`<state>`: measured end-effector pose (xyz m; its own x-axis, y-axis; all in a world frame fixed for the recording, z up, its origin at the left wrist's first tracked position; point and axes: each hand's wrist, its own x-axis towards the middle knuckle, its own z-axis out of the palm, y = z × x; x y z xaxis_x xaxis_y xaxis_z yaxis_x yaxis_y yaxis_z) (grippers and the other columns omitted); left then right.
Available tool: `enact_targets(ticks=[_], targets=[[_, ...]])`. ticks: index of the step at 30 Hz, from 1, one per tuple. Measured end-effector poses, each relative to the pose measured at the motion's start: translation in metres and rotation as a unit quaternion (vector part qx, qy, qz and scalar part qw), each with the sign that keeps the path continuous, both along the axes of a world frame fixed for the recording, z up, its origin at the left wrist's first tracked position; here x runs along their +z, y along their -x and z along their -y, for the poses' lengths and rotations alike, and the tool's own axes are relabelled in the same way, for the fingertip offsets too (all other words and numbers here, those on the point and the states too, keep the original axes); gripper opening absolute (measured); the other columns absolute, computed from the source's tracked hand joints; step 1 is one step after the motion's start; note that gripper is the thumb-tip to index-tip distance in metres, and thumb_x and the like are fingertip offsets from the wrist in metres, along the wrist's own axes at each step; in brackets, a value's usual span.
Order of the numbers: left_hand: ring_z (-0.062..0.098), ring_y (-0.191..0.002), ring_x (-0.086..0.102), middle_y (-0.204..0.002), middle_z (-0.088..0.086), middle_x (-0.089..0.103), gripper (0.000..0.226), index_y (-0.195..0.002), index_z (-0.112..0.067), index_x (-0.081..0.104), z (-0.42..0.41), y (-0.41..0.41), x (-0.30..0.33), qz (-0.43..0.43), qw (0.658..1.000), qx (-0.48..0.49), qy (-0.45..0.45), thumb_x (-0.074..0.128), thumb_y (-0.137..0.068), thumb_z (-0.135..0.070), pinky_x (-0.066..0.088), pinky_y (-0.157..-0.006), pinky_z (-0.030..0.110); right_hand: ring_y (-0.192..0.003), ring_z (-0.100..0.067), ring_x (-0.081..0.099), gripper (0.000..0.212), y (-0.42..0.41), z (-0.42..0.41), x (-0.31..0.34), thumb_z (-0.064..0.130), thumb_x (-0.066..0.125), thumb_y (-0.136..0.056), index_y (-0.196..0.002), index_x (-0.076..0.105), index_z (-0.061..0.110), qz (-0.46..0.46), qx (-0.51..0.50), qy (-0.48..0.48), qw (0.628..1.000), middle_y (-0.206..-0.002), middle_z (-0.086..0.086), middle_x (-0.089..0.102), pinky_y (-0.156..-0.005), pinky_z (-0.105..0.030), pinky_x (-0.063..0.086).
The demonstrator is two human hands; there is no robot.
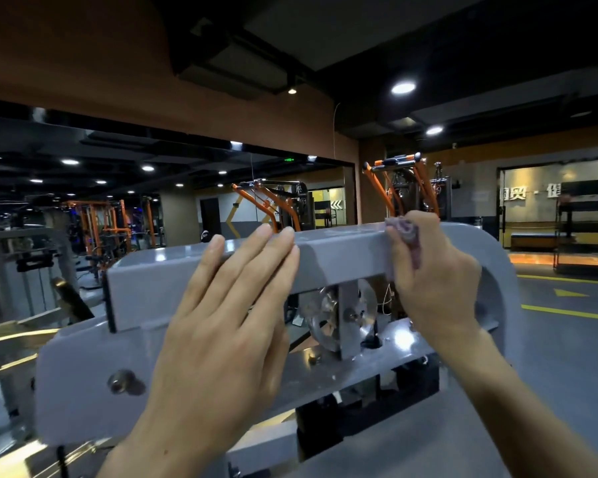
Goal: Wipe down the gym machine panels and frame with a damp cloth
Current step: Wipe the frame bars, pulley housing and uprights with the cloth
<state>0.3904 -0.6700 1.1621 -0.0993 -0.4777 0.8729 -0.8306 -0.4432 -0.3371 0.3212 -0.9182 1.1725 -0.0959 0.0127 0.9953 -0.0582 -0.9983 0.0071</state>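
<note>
The grey top frame (pixel 342 253) of a gym machine fills the middle of the view, with a metal pulley (pixel 332 315) in the gap below its upper bar. My left hand (pixel 228 322) lies flat against the front of the upper bar, fingers straight and reaching over its top edge. My right hand (pixel 435 281) grips a bunched purple cloth (pixel 408 236) and presses it on the top right part of the bar, near the rounded corner.
A bolt head (pixel 121 381) sits on the lower grey panel at the left. Orange machines (pixel 273 208) stand beyond the frame, another orange rack (pixel 404 184) at the right. Yellow floor lines (pixel 567 312) run across the grey floor to the right.
</note>
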Motion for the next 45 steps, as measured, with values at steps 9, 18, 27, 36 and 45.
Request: enact_targets(ticks=[9,18,27,36,45], targets=[[0.023,-0.157,0.026,-0.165,0.009,0.037,0.055,-0.154,-0.002,0.044,0.075,0.018,0.009,-0.011,1.000,0.003,-0.014,0.044,-0.100,-0.015,0.017,-0.128,0.051,-0.049,-0.011,0.051,0.019,-0.009,0.021,-0.002,0.034,0.049,-0.109,-0.109,0.053,0.015,-0.004,0.032,0.120,0.992,-0.070,0.004,0.062,-0.041,-0.028,0.043],[0.024,-0.155,0.032,-0.161,0.009,0.043,0.051,-0.151,0.000,0.047,0.124,0.029,0.011,-0.002,1.000,0.002,0.002,0.047,-0.101,-0.011,0.018,-0.129,0.051,-0.047,-0.012,0.048,0.009,0.021,0.113,-0.014,0.026,0.057,-0.105,-0.103,0.050,0.021,0.020,0.005,-0.071,0.997,-0.066,0.008,0.053,-0.039,-0.025,0.036],[0.024,-0.153,0.035,-0.158,0.010,0.047,0.055,-0.148,0.001,0.051,0.178,0.044,0.009,-0.011,0.999,-0.041,0.023,0.056,-0.093,-0.002,0.017,-0.129,0.048,-0.047,-0.010,0.049,0.027,0.013,0.100,-0.005,0.031,0.049,-0.109,-0.103,0.067,0.011,0.020,0.050,0.040,0.998,-0.066,0.006,0.058,-0.039,-0.029,0.041],[0.023,-0.154,0.034,-0.160,0.008,0.044,0.055,-0.151,-0.001,0.048,0.202,0.044,0.005,-0.001,1.000,0.003,0.001,0.053,-0.096,-0.008,0.015,-0.129,0.049,-0.050,-0.006,0.048,0.010,0.027,0.157,-0.031,0.024,0.057,-0.105,-0.102,0.048,0.022,0.050,0.051,-0.122,0.990,-0.071,0.011,0.052,-0.044,-0.010,0.036],[0.023,-0.153,0.036,-0.159,0.010,0.046,0.053,-0.150,0.000,0.050,0.228,0.052,0.007,0.000,1.000,0.010,0.009,0.049,-0.096,-0.005,0.016,-0.130,0.048,-0.047,-0.012,0.051,0.009,0.014,0.147,-0.025,0.025,0.059,-0.105,-0.107,0.055,0.017,0.053,0.072,-0.067,0.994,-0.068,0.005,0.058,-0.037,-0.033,0.043]])
